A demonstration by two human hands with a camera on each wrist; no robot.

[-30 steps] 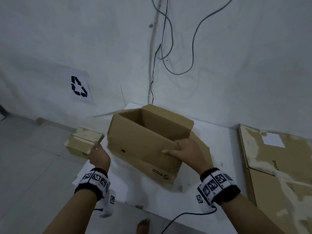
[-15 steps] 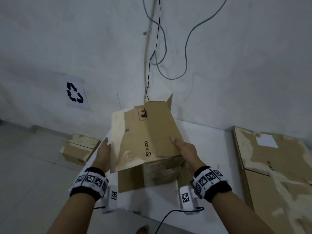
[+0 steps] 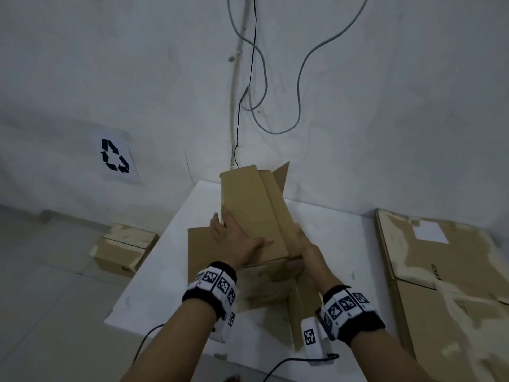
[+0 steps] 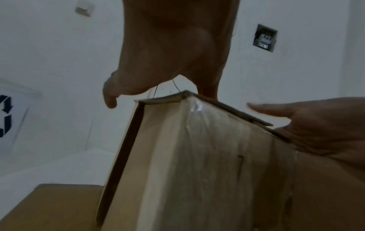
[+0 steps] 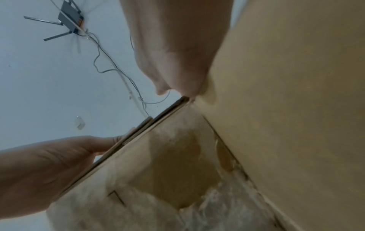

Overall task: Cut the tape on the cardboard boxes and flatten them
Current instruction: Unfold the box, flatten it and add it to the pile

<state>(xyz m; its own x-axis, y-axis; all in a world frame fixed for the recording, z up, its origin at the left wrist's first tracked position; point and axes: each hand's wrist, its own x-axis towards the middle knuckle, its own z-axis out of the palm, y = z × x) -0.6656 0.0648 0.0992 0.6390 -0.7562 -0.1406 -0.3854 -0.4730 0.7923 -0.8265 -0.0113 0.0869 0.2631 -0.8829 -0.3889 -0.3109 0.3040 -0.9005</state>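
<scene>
A brown cardboard box (image 3: pixel 248 205) lies tipped on the white table (image 3: pixel 165 271), with loose flaps spread under it toward me and one flap sticking up at its far end. My left hand (image 3: pixel 237 241) lies flat on the upper face, fingers straight and spread. My right hand (image 3: pixel 303 244) presses against the box's right side with straight fingers. In the left wrist view the left hand (image 4: pixel 168 62) reaches over the box's top edge (image 4: pixel 197 156), and the right hand (image 4: pixel 316 125) lies on the side. The right wrist view shows torn tape remnants on the box (image 5: pixel 177 164).
Flattened cardboard sheets (image 3: pixel 440 271) lie at the right of the table. A small closed box (image 3: pixel 124 249) sits on the floor at the left. A recycling sign (image 3: pixel 114 158) and hanging cables (image 3: pixel 275 106) are on the wall behind. A bare foot (image 3: pixel 228 378) shows below.
The box has been turned over from open side up onto another face. My left hand moved from its left side onto the upper face; my right hand slid to the right side.
</scene>
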